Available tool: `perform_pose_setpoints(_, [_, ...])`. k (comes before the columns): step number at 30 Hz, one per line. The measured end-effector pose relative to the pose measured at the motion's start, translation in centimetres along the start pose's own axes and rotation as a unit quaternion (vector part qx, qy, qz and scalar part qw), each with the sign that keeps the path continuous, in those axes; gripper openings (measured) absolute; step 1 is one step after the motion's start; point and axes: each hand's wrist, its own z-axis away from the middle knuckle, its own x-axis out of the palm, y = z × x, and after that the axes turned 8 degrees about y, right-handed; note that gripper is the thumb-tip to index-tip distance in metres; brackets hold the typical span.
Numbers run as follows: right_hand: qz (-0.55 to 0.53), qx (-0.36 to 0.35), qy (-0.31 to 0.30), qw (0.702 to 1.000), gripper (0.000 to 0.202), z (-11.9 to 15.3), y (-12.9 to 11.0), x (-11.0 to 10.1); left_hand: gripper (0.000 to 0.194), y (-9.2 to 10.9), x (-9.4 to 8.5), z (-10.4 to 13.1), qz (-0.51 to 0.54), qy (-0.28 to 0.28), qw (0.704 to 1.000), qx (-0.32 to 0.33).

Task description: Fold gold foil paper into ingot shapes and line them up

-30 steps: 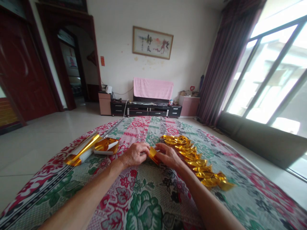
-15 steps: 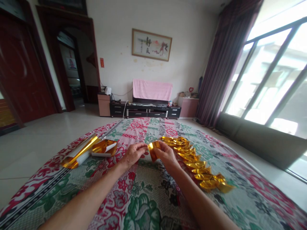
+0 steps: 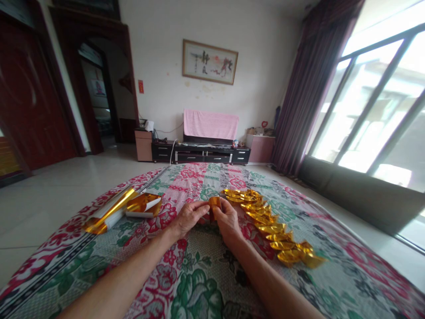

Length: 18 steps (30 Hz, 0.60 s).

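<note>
Between my two hands, above the middle of the cloth, is a small curved piece of gold foil paper (image 3: 214, 203). My right hand (image 3: 227, 219) is closed, pinching it between thumb and fingers. My left hand (image 3: 190, 216) meets its left edge with thumb and fingertips pressed together. Right of my hands lies a line of folded gold foil ingots (image 3: 270, 228), several of them overlapping. On the left rest a gold foil roll (image 3: 113, 210), white on its inner side, and loose curled gold foil sheets (image 3: 142, 205).
A flowered cloth (image 3: 199, 292) covers the round surface under my hands. Farther off stand a low black TV cabinet (image 3: 202, 155) and a TV draped with a pink towel (image 3: 211, 124). A purple curtain (image 3: 299, 88) hangs by the window at right.
The gold foil paper has turned and curls more tightly between my fingers. My left hand has shifted slightly right, closer to my right hand. The ingots and roll stay put.
</note>
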Motion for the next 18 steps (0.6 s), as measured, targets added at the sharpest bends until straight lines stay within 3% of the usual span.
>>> perform_pose_setpoints(8, [0.044,-0.006,0.001,0.999,0.028,-0.3,0.5,-0.1,0.033,-0.2,0.1,0.0,-0.036,0.034,0.999,0.024])
perform_pose_setpoints(14, [-0.031,0.095,-0.096,0.990,0.030,-0.5,-1.4,-0.9,0.032,0.2,0.3,0.4,-0.064,0.039,0.997,0.019])
perform_pose_setpoints(18, [-0.060,0.124,-0.103,0.985,0.032,-0.5,-1.9,-1.3,0.031,0.4,0.3,0.5,-0.103,0.035,0.993,0.035])
